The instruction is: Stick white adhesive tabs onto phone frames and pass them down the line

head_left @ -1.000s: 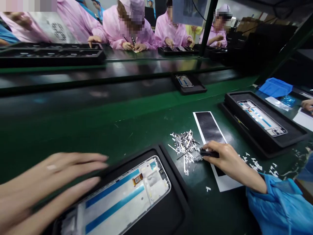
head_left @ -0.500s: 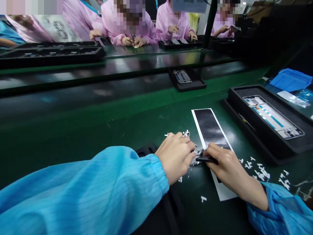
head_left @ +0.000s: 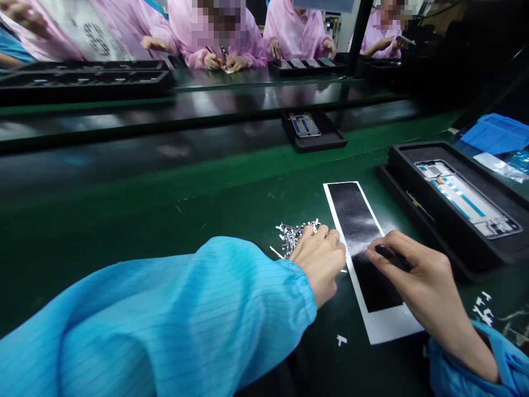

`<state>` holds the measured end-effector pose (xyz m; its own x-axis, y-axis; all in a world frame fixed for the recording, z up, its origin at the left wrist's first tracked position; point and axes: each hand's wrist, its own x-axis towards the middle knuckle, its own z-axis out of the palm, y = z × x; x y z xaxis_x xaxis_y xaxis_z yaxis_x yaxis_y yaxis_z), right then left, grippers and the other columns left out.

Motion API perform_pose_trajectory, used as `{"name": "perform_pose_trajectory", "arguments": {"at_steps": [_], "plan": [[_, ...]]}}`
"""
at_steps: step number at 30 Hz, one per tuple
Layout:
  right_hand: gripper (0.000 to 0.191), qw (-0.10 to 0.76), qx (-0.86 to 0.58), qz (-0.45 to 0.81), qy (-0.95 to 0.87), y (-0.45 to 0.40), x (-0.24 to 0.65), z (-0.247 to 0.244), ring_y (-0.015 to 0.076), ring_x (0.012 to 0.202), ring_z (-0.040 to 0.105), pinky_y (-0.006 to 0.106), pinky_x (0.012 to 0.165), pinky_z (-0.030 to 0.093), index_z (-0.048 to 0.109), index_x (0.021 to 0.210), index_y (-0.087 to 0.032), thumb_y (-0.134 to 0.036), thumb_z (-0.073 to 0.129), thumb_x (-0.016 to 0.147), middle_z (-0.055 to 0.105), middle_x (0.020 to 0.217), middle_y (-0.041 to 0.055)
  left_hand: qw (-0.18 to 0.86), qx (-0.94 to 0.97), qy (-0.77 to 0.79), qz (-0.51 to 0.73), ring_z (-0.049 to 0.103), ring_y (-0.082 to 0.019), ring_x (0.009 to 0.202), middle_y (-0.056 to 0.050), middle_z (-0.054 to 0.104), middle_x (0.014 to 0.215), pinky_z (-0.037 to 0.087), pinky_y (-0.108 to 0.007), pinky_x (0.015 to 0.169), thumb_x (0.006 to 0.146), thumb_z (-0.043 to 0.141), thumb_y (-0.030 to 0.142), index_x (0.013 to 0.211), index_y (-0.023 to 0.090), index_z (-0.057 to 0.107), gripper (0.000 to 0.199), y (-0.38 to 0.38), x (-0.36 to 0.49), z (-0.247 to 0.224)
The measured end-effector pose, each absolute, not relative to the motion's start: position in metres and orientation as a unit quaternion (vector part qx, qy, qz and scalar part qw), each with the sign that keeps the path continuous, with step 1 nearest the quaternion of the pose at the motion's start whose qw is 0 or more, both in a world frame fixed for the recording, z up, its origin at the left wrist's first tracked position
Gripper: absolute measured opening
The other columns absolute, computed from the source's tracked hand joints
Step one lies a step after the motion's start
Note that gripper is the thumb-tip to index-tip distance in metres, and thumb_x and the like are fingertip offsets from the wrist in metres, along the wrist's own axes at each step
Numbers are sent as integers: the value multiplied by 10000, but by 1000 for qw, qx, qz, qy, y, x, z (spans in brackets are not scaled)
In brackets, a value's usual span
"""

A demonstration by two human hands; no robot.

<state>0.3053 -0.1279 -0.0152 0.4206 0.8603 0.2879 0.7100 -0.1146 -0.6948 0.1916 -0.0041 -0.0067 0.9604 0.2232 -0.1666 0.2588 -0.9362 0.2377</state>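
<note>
"Change first: what is different?"

"The right hand [head_left: 425,278] has moved rightward. Half a second ago it nearly met the left hand [head_left: 321,262] beside a pile of small white and silver pieces [head_left: 291,234]. Now a gap parts them, and the right hand is over the right side of a white-bordered black sheet [head_left: 357,220]."

"And the fingers?"

"The right ones grip a short black tool [head_left: 390,256]. The left ones bend down at the pile; their tips are hidden, so I cannot tell whether they hold anything."

"Where is the sheet?"

"Flat on the green table [head_left: 231,209], one short end toward the table's far edge, a dark tray [head_left: 438,207] near its right."

"What does that mean for the work?"

"I judge that attention has passed from pile to sheet."
</note>
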Motion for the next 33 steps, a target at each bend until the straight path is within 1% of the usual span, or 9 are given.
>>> {"name": "perform_pose_trajectory", "arguments": {"at_steps": [7, 11, 15, 17, 20, 24, 27, 30, 33], "plan": [[139, 424, -724, 207, -503, -122, 297, -13, 113, 625, 505, 230, 567, 372, 600, 732, -208, -245, 539, 852, 553, 679, -37, 201, 967, 156, -2, 468, -197, 773, -42, 552, 811, 366, -344, 710, 848, 403, 90, 734, 171, 469, 154, -5, 181, 8], [189, 446, -710, 279, -468, -120, 294, -11, 127, 624, 497, 244, 561, 367, 607, 677, -188, -277, 549, 833, 576, 677, -21, 261, 948, 181, 30, 487, -159, 738, 10, 549, 756, 385, -297, 693, 860, 449, 126, 711, 192, 449, 163, -6, 179, 13], [209, 494, -708, 284, -416, -124, 297, -12, 112, 562, 431, 239, 502, 324, 615, 647, -177, -307, 584, 808, 516, 601, -26, 300, 920, 240, 80, 521, -173, 818, 7, 576, 826, 413, -314, 735, 837, 496, 142, 776, 202, 509, 87, -1, 175, 13], [206, 529, -705, 275, -385, -127, 299, -12, 99, 527, 397, 233, 469, 294, 628, 652, -179, -325, 618, 796, 510, 591, -27, 361, 879, 288, 116, 543, -173, 796, 3, 585, 814, 426, -317, 724, 820, 511, 152, 761, 204, 560, 93, 1, 172, 15], [220, 580, -686, 264, -352, -129, 298, -12, 86, 507, 374, 236, 457, 279, 637, 640, -181, -345, 656, 786, 547, 642, -9, 486, 804, 316, 136, 556, -166, 709, 0, 591, 710, 415, -316, 689, 803, 526, 156, 650, 201, 630, 190, -2, 169, 17], [218, 632, -644, 271, -335, -130, 290, -9, 87, 479, 382, 235, 434, 281, 657, 636, -189, -351, 660, 781, 559, 629, 12, 635, 686, 321, 151, 512, -165, 671, -5, 573, 628, 375, -311, 675, 766, 576, 155, 605, 188, 689, 199, -17, 174, 18], [231, 654, -614, 286, -336, -131, 284, -8, 87, 456, 389, 222, 415, 293, 667, 625, -190, -357, 655, 784, 563, 601, 24, 682, 634, 315, 184, 483, -150, 643, -6, 555, 603, 368, -289, 637, 762, 582, 190, 599, 177, 699, 202, -28, 179, 19], [229, 652, -597, 322, -339, -134, 281, -8, 85, 446, 403, 211, 410, 308, 676, 634, -180, -353, 661, 783, 573, 586, 33, 707, 597, 313, 215, 505, -149, 669, -30, 606, 664, 386, -276, 645, 732, 601, 203, 570, 157, 687, 188, -34, 180, 21], [263, 647, -590, 357, -326, -136, 277, -8, 74, 430, 398, 206, 413, 303, 657, 605, -164, -359, 661, 781, 564, 560, 30, 735, 547, 324, 237, 498, -135, 639, -35, 617, 649, 393, -263, 648, 696, 640, 222, 582, 139, 690, 149, -36, 177, 23]]}}
